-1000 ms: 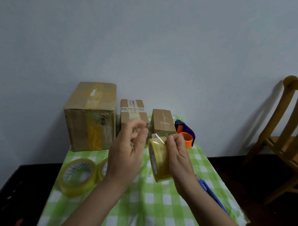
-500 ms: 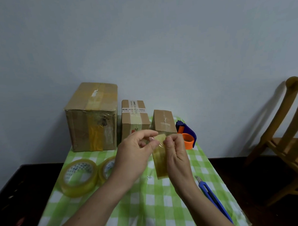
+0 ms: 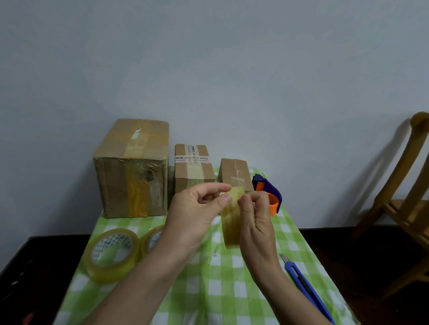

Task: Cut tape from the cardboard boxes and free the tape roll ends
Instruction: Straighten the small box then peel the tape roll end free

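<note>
I hold a yellowish clear tape roll (image 3: 230,225) edge-on above the table's middle. My right hand (image 3: 255,220) grips the roll from the right. My left hand (image 3: 198,211) pinches the roll's top edge between thumb and forefinger, at the tape end. Three taped cardboard boxes stand at the back: a large box (image 3: 132,169), a medium box (image 3: 193,169) and a small box (image 3: 234,172). A blue utility knife (image 3: 306,289) lies to the right of my right forearm.
Two more tape rolls, a big one (image 3: 112,254) and a smaller one (image 3: 154,239), lie at the left on the green checked tablecloth (image 3: 220,279). A blue and orange tape dispenser (image 3: 269,193) sits behind my right hand. A wooden chair (image 3: 409,194) stands at the right.
The roll turned from showing its face to edge-on. My left hand moved right from beside the roll and now pinches its top edge.
</note>
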